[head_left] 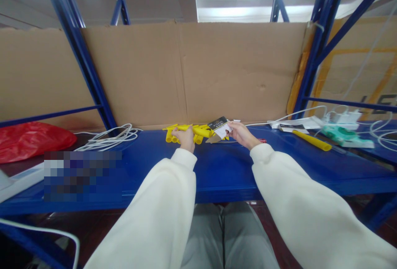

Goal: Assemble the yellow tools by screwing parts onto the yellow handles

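My left hand (186, 139) is closed around a yellow tube (204, 132), which lies nearly level and points right. Beneath and behind it, several more yellow tubes (169, 137) are piled on the blue shelf, their round ends facing me. My right hand (243, 135) pinches a small black-and-white printed card (221, 127) between thumb and fingers, just to the right of the held tube's end. A brown flap or piece of card (212, 139) shows under the printed card; whether they are joined I cannot tell.
A single yellow tube (312, 141) lies at the right, near a green-and-white tape dispenser-like object (347, 136) and white power plugs (349, 116). Coiled white cable (124, 136) and a red plastic bag (34, 141) are at the left. Cardboard (242, 70) walls the back between blue posts.
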Tool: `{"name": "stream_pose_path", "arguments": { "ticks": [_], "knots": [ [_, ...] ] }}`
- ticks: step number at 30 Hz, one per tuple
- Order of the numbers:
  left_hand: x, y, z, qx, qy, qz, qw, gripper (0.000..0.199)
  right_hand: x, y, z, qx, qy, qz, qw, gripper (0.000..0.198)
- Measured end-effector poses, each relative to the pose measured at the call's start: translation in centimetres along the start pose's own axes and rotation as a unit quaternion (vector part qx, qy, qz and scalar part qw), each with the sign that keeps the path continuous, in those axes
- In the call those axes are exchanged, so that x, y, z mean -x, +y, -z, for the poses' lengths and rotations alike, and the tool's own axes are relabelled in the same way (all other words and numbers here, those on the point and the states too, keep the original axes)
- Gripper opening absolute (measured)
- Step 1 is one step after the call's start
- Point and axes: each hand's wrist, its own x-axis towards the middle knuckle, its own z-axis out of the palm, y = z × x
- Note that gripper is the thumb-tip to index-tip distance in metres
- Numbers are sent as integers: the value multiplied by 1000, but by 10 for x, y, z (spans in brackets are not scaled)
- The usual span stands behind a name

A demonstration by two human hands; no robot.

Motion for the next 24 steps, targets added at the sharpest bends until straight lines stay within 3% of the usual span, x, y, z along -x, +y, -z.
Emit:
{"name": "stream_pose_path", "arguments": {
  "ticks": [3, 9, 19, 24],
  "knots": [
    [9, 5, -4, 2, 33, 2, 999, 54, 0, 1, -2, 12, -18, 5, 1000, 14],
    [19, 10, -6, 20, 35, 28, 999, 49, 2, 7, -5, 34, -80, -17, 996, 13],
    [19, 4, -6, 21, -23, 64, 997, 54, 5, 8, -9, 25, -53, -29, 998, 20],
    [14, 0, -5, 42, -32, 61, 997, 54, 4, 9, -8, 27, -71, -29, 997, 16]
  ]
}}
